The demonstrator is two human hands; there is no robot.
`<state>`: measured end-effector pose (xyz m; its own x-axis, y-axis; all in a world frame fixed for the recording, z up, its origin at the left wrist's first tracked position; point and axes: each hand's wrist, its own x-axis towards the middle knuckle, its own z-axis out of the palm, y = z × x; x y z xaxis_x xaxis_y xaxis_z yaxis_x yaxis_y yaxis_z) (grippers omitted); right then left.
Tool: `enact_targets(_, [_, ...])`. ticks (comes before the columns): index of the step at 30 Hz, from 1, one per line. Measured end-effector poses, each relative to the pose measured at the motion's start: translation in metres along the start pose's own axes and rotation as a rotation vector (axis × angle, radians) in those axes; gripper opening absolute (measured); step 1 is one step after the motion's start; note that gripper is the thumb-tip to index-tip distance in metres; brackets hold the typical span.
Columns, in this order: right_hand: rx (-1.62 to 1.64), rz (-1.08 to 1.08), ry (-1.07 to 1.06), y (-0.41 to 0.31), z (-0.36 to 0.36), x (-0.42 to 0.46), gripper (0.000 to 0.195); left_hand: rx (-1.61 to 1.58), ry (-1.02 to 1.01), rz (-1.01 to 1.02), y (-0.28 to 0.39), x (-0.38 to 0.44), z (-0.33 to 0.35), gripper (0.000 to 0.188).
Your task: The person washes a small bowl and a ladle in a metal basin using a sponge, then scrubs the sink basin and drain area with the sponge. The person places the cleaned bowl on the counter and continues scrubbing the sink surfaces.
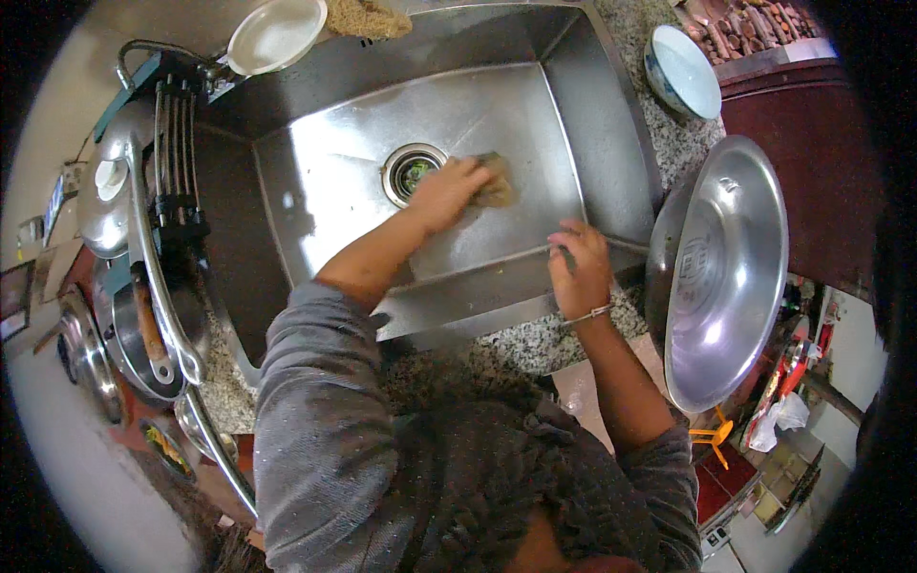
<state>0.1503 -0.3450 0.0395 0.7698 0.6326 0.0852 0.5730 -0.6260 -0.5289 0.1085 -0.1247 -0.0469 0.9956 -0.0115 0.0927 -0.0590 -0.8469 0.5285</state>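
Observation:
My left hand grips a brownish-yellow scrubbing pad or cloth and presses it on the floor of the stainless steel sink, just right of the drain. Motion blurs the pad, so its exact kind is unclear. Green scraps lie in the drain strainer. My right hand hovers over the sink's front right part, holding nothing, with its fingers apart and loosely curled. A thin bracelet circles that wrist.
A large metal basin stands tilted at the right. A bowl sits on the granite counter. Behind the sink are a white dish and a fibrous brown scrubber. A rack and a metal lid crowd the left.

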Motion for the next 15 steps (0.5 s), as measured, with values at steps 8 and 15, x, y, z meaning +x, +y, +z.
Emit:
enact_targets(8, [-0.102,-0.091,0.083,-0.009,0.004,0.003,0.012,0.072,0.709,-1.058,-0.118,-0.136,-0.054,0.05])
enact_targets(15, [-0.084,-0.064,0.051,-0.014,0.0,0.004,0.015,-0.271,0.339,-0.552,-0.027,-0.023,0.024,0.045])
